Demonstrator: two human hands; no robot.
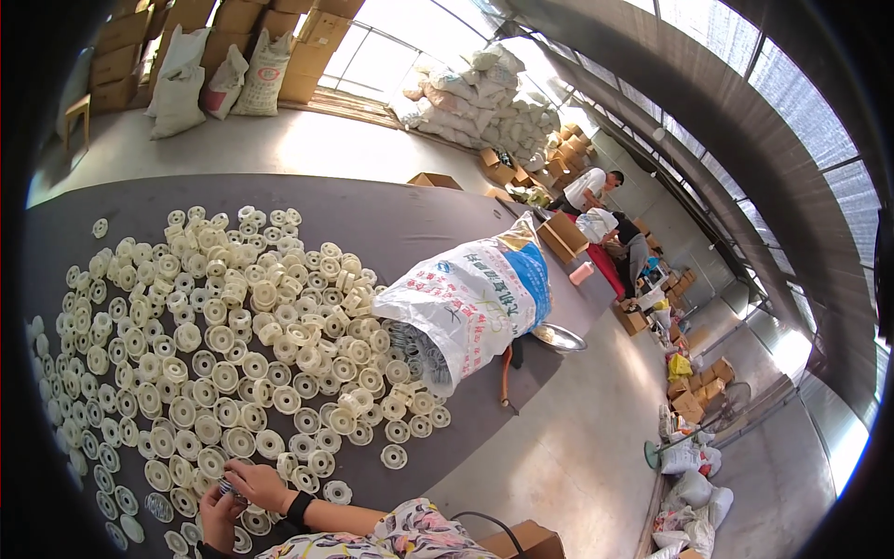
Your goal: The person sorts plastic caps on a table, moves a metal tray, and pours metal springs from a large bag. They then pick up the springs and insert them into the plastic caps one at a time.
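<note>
Dark matting covers the bench (419,224), strewn with cream plastic discs (233,345). Both grips meet at its near edge: right hand (256,484) and left hand (219,517) pinch one small disc (226,487) together between their fingertips. Loose discs lie just beyond; the printed sack (475,303) sits well beyond, to the right.
</note>
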